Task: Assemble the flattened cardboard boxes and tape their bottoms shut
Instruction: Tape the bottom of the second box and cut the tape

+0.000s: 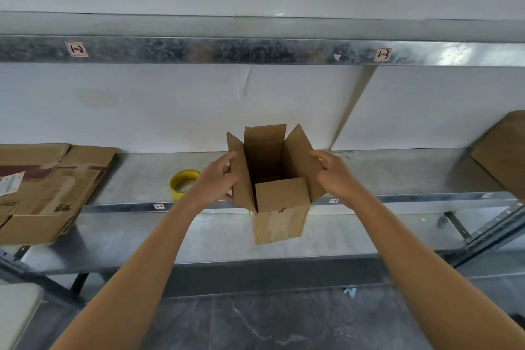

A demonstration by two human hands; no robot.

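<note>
A small brown cardboard box (279, 220) is held upright in the air in front of the metal shelf, its top flaps standing open. My left hand (217, 182) grips the left flap, fingers curled over its edge. My right hand (335, 175) grips the right flap the same way. The inside of the box is dark and its bottom is hidden. A yellow roll of tape (183, 183) lies on the shelf just left of my left hand.
Flattened cardboard boxes (48, 190) lie stacked on the middle shelf (397, 176) at the left. Another cardboard piece (502, 150) leans at the far right. A lower shelf (199, 239) runs beneath, and an upper shelf beam (227, 50) hangs overhead.
</note>
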